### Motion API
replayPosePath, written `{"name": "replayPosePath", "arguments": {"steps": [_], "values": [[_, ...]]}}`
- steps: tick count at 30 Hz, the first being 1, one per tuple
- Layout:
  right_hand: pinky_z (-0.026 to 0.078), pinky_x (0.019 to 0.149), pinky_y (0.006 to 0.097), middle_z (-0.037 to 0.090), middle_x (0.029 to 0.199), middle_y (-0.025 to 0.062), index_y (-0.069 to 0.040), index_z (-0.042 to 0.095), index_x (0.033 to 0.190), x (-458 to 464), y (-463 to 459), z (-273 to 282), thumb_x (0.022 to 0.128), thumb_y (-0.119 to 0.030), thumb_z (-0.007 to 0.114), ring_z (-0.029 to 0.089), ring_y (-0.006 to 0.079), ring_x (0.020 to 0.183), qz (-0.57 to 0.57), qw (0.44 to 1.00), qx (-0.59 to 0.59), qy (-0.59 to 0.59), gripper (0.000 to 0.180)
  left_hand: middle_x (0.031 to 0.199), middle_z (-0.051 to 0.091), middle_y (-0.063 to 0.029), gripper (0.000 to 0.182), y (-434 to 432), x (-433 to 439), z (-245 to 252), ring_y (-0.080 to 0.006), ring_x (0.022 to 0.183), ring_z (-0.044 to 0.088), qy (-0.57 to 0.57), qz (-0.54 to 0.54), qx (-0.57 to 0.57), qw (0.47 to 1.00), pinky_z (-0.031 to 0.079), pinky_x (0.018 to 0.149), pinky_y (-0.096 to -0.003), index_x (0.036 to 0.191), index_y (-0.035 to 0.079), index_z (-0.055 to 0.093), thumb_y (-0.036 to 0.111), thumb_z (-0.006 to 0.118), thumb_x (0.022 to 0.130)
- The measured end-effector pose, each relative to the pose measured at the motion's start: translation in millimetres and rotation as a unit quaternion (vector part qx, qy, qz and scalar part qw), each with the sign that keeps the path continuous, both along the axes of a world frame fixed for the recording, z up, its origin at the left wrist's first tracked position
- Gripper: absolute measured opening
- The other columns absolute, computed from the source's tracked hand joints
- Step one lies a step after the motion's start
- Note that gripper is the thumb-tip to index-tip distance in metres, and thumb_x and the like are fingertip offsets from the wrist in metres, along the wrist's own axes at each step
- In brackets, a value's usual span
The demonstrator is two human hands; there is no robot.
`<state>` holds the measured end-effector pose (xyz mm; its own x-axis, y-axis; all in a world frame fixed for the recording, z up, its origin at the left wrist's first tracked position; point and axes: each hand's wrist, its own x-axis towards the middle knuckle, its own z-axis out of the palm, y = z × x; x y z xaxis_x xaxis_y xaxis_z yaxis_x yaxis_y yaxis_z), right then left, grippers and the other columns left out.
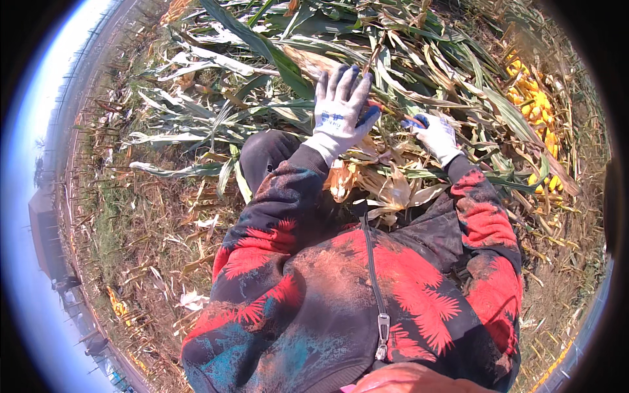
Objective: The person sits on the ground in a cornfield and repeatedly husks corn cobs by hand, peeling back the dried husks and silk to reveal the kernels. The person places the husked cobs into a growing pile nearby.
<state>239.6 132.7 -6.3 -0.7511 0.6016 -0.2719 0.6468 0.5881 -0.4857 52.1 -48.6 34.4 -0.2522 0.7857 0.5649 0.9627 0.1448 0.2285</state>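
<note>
My left hand (342,105), in a white knit glove with blue-grey fingers, lies back up on a dry corn husk (312,61) with its fingers stretched out. To its right, my right hand (435,135), gloved alike, has its fingers curled round a thin reddish-orange tool or stalk, too small to tell which. Cut corn stalks with long leaves (408,54) spread beyond both hands. Between my forearms and just above my lap lie opened pale husks (393,189) and a husked-back ear of corn (342,182). What lies under the left palm is hidden.
A heap of yellow corn ears (535,105) lies at the right. Dry stubble and loose leaves (147,211) cover the ground at the left, with a few more yellow ears (118,304) lower down. My bent knee (268,157) is just below the stalks.
</note>
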Motion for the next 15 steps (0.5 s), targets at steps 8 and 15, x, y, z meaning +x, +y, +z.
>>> {"name": "replayPosePath", "arguments": {"steps": [8, 15], "values": [[0.047, 0.069, 0.0406, 0.067, 0.085, 0.0113, -0.015, 0.066, 0.096, 23.0, -12.1, -5.0, 0.077, -0.055, 0.064, 0.064, 0.0304, 0.08, -0.025, 0.999, 0.033, -0.024, 0.044, 0.144, 0.021, -0.0353, 0.1, -1.8, -88.7, -5.2, -0.047, 0.136, 0.021, -0.242, 0.267, -0.24, 0.901, 0.021, 0.111, -0.0481, 0.145, -0.002, 0.018, 0.066, 0.053, 0.079], [0.045, 0.067, 0.0386, 0.066, 0.08, 0.0105, -0.012, 0.066, 0.092, 35.3, -21.2, -5.2, 0.08, -0.052, 0.062, 0.063, 0.028, 0.075, -0.062, 0.996, -0.006, -0.06, 0.042, 0.146, 0.01, -0.0381, 0.111, -8.9, -81.2, -50.5, -0.0455, 0.137, 0.02, -0.319, 0.31, -0.035, 0.895, 0.028, 0.11, -0.0372, 0.143, -0.011, 0.005, 0.054, 0.067, 0.077]]}}
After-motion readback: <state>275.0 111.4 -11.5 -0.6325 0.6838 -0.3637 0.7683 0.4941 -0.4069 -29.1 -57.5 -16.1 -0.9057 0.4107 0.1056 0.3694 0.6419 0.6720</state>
